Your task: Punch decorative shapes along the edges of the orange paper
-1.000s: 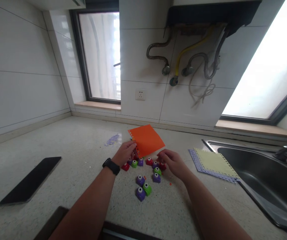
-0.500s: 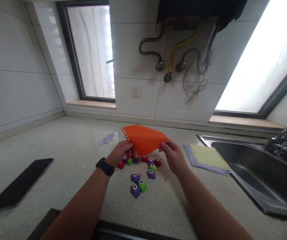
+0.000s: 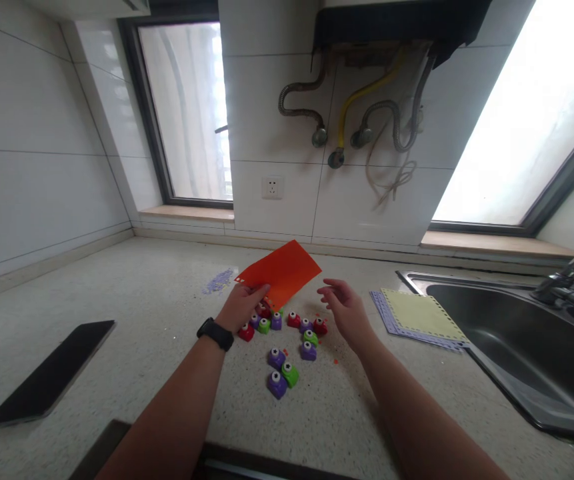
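Orange sheet (image 3: 287, 270), tilted over counter (image 3: 167, 280) beyond most punches (image 3: 309, 352); L hand (image 3: 241, 307) pinches it near its holed edge, prob. to spare its face; R hand (image 3: 344, 308) half-open, w/ nothing in it, just beside sheet.

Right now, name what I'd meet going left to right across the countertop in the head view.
Flat black slab → purple scraps → orange sheet → right hand → stack of hole-edged sheets → faucet.
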`<state>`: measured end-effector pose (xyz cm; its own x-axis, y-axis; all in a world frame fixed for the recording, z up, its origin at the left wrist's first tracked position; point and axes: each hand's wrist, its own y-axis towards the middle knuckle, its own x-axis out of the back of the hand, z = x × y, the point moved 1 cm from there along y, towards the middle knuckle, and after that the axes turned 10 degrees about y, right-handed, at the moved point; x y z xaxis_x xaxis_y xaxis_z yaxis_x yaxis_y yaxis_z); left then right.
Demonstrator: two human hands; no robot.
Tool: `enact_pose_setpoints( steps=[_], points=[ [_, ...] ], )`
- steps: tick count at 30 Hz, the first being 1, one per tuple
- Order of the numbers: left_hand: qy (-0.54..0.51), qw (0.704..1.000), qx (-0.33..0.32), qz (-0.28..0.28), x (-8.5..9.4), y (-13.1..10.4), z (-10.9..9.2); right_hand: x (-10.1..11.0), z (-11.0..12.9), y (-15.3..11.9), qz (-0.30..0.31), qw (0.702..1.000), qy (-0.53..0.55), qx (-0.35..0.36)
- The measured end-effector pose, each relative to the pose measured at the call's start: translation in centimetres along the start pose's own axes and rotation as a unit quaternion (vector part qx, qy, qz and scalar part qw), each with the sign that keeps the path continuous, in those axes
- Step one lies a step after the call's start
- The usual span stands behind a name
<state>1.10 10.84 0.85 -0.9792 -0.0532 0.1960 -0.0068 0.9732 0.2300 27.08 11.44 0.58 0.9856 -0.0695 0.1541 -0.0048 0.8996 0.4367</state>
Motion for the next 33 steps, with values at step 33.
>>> enact_pose_setpoints(
  steps=[33],
  points=[
    [-0.095,0.995,0.008,-0.029,-0.1,0.2,-0.5,-5.7,4.8,-2.0,0.322,0.862,-0.38,0.096]
  ],
)
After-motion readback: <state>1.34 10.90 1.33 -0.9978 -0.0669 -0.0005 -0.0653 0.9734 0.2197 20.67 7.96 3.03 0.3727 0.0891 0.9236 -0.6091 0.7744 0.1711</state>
